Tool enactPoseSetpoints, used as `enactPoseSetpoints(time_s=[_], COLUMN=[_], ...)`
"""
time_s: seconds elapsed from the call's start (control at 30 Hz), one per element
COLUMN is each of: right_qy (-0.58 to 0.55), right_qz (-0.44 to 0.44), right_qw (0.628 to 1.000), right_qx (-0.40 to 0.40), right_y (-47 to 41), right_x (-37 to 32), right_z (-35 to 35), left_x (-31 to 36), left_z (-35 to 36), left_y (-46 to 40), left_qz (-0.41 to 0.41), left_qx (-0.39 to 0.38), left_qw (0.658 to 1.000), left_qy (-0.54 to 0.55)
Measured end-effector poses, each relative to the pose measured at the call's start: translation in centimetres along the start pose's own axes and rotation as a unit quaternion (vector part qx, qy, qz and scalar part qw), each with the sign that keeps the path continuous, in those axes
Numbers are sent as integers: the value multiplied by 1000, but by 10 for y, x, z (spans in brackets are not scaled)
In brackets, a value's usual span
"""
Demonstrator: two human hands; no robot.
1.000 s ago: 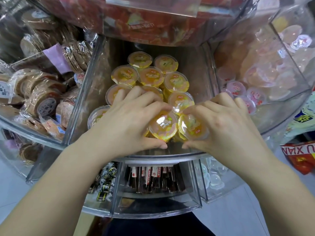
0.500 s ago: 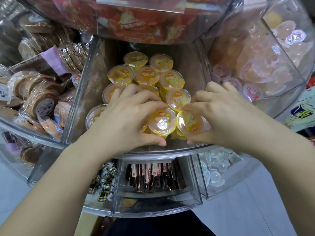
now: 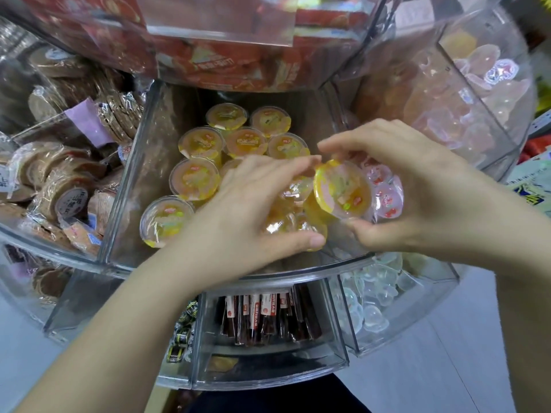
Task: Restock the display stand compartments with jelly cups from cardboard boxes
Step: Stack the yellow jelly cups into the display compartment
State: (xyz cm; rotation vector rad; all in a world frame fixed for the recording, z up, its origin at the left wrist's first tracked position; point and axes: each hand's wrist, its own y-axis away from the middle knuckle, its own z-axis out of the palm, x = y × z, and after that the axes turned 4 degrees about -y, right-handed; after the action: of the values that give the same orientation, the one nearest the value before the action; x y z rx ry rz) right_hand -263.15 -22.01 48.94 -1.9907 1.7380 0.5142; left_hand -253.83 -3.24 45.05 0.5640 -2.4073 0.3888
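Observation:
Several yellow jelly cups (image 3: 202, 143) stand packed in the middle compartment (image 3: 131, 186) of the clear acrylic display stand. My right hand (image 3: 417, 192) holds one yellow jelly cup (image 3: 343, 189) between thumb and fingers, tilted and lifted a little above the front of the pile. My left hand (image 3: 247, 210) lies over the front cups, its fingers curved around a cup (image 3: 283, 216) that is partly hidden beneath them. Pink jelly cups (image 3: 384, 189) show just behind the lifted cup.
The left compartment holds wrapped round cakes (image 3: 65, 198). The right one holds pink and pale jelly cups (image 3: 483, 73). A tier of red packets (image 3: 208, 64) overhangs above. Below are stick snacks (image 3: 262, 311) and clear cups (image 3: 372, 296). The floor (image 3: 447, 368) lies lower right.
My right hand has lifted its yellow cup up and to the right, tilting it. My left hand stays on the front cups. The camera has moved closer.

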Motion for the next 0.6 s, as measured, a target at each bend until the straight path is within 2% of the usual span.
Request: enactPoseSetpoints(time_s=[0.1, 0.23, 0.37, 0.43, 0.6], right_qy=[-40, -104, -117, -94, -100], right_qz=[-27, 8, 61, 49, 44], right_qw=[999, 994, 990, 992, 993], right_qx=[18, 26, 59, 69, 53], right_y=[-1, 5, 6, 5, 8], right_x=[-4, -2, -8, -11, -4], right_z=[0, -3, 3, 6, 2], left_x=[7, 8, 9, 11, 8], left_z=[9, 9, 13, 14, 10], left_y=[-10, -13, -15, -17, -15], left_qz=[-12, -36, -37, -32, 1], left_qx=[-1, 82, 152, 147, 49], left_qw=[998, 992, 987, 988, 997], left_qy=[62, 94, 43, 18, 62])
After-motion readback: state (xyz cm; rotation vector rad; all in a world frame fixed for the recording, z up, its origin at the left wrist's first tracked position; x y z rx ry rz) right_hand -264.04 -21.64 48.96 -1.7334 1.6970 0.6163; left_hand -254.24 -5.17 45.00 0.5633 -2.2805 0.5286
